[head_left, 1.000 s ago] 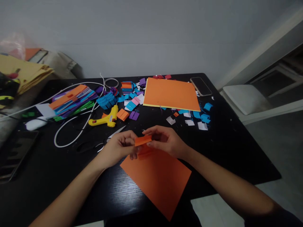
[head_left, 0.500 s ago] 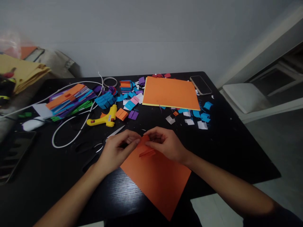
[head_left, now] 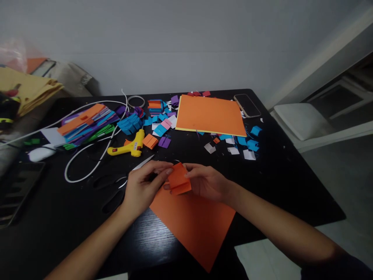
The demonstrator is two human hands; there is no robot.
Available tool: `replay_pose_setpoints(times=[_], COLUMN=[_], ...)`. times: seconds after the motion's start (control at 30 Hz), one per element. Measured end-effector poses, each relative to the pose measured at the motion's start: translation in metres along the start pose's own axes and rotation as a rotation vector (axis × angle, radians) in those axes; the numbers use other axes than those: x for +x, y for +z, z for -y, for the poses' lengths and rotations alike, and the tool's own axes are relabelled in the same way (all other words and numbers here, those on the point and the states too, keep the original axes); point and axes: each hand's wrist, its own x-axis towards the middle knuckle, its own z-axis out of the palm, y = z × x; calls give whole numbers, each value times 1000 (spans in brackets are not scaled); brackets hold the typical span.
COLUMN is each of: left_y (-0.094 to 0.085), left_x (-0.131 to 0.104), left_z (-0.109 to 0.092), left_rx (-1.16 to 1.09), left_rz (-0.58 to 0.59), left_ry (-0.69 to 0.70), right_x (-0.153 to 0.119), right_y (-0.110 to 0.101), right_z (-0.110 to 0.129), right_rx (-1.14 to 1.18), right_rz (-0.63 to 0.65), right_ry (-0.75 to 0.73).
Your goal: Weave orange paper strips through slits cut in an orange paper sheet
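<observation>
A small folded orange paper piece (head_left: 178,177) is held up between both hands, with a crease across its lower part. My left hand (head_left: 147,182) pinches its left edge between thumb and fingers. On the other side, my right hand (head_left: 205,179) grips the right edge, its thumb on the front and fingers behind. Beneath the hands lies a larger orange sheet (head_left: 198,225), one corner pointing toward me. Black-handled scissors (head_left: 113,198) rest left of my left hand, partly covered by it.
A yellow glue gun (head_left: 135,146), a white cable (head_left: 65,171) and stacks of coloured paper strips (head_left: 87,122) lie at the left. Further back are an orange sheet (head_left: 210,114), a phone (head_left: 247,105) and scattered blue and white paper pieces (head_left: 253,145).
The small orange paper has been tilted up and now faces the camera more flatly. My right hand has turned, with its fingers now behind the paper.
</observation>
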Motion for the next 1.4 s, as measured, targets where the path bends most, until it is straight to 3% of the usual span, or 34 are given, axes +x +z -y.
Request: replay_pose_setpoints(times=[0.27,0.53,0.7,0.87,0.97,1.13,1.3,1.4], left_y=[-2,-16,-15,-11,-10,-11,-16,-16], left_x=[2,9,9,10,11,12,13,13], left_z=[0,-3,-4,-4,-5,-4,1,5], left_rx=[-71,37,6,-103,-139,-256,-568,-707], left_rz=[75,429,356,254,271,322,501,549], left_ry=[14,84,-3,-135,-192,-259,-320,-352], right_x=[0,-1,0,0,1,0,-4,-6], right_y=[-1,-4,-5,-1,0,0,1,2], right_z=[1,1,1,-2,-3,-2,3,5], right_rx=[-32,-154,-245,-449,-536,-501,-384,-355], right_rz=[23,-2,-73,-228,-261,-230,-139,-94], right_ry=[-1,42,-121,-306,-358,-307,-180,-144])
